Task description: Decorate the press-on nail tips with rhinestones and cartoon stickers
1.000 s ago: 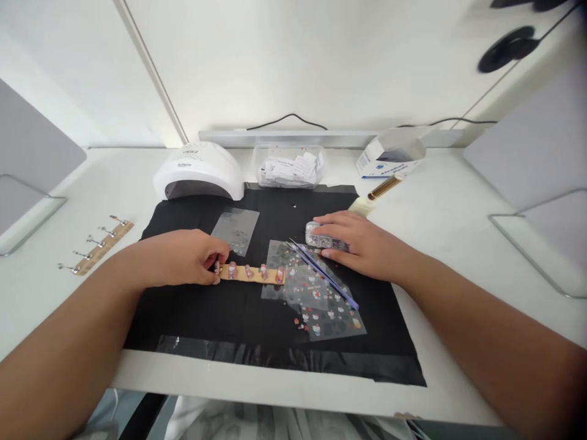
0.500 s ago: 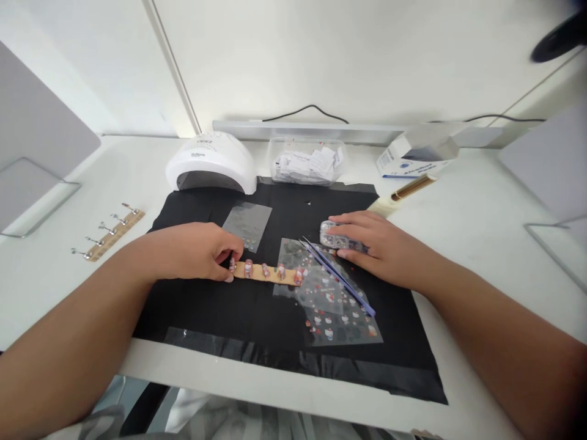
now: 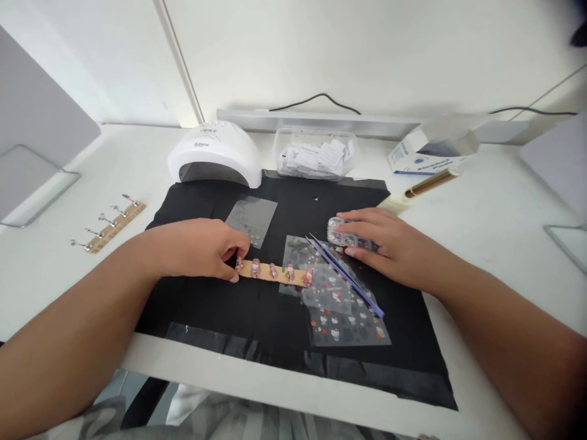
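Note:
My left hand (image 3: 215,249) is closed at the left end of a tan strip (image 3: 287,274), its thumb and fingers pinching around the endmost nail tip. Several decorated press-on nails (image 3: 255,268) stand in a row along that strip. Its right end lies over clear nail sticker sheets (image 3: 337,318) with small red and white figures. Across the sheets rest blue tweezers (image 3: 351,280), points away from me. My right hand (image 3: 385,247) lies over a small clear compartment case (image 3: 338,229), fingers on top and thumb at its near side; the hand hides part of it.
Behind the black mat (image 3: 206,311) stand a white nail lamp (image 3: 217,143), a clear tub (image 3: 316,156) of small packets and an open white box (image 3: 426,150). Another clear sheet (image 3: 252,217) lies near the lamp. Gold-ended sticks (image 3: 431,183) lie right; a strip with metal stands (image 3: 117,226) lies left.
The view has shifted slightly, so everything sits a little further right in the picture. Both hands stay where they were, on the strip and on the case.

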`<state>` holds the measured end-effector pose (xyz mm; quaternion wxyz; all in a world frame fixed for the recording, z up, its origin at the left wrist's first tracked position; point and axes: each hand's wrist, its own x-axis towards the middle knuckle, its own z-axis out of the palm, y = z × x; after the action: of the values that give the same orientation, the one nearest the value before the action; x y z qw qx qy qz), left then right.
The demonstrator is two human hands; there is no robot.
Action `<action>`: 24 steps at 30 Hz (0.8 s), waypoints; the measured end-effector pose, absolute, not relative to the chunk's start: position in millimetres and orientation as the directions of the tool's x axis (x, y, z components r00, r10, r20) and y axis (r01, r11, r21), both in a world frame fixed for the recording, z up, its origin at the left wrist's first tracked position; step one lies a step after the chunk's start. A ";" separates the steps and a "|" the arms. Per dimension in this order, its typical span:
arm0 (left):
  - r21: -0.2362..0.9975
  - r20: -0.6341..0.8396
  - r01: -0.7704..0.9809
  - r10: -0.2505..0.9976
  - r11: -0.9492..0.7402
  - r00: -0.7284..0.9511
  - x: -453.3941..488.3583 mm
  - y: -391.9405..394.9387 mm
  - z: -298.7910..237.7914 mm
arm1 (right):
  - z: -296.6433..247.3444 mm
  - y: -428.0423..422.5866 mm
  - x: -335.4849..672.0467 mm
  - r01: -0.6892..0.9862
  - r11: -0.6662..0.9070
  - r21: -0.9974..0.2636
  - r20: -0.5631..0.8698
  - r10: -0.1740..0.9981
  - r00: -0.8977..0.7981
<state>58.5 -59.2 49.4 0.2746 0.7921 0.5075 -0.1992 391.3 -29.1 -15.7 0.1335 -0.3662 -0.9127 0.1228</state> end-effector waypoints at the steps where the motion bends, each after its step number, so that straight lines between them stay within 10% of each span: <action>1: 0.236 -0.594 0.912 0.693 -0.337 0.410 58.3 -59.2 49.3 | -15.9 -29.2 391.5 0.638 0.699 -0.323 0.151 0.703 -0.694; 24: 0.300 -0.549 0.894 0.705 -0.334 0.448 46.9 -56.4 35.9 | -11.8 -30.6 387.7 0.625 0.681 -0.382 0.180 0.718 -0.672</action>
<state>46.9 -56.4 35.9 0.2891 0.8003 0.4994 -0.1628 387.7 -30.6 -11.8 0.1595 -0.3721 -0.9027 0.1457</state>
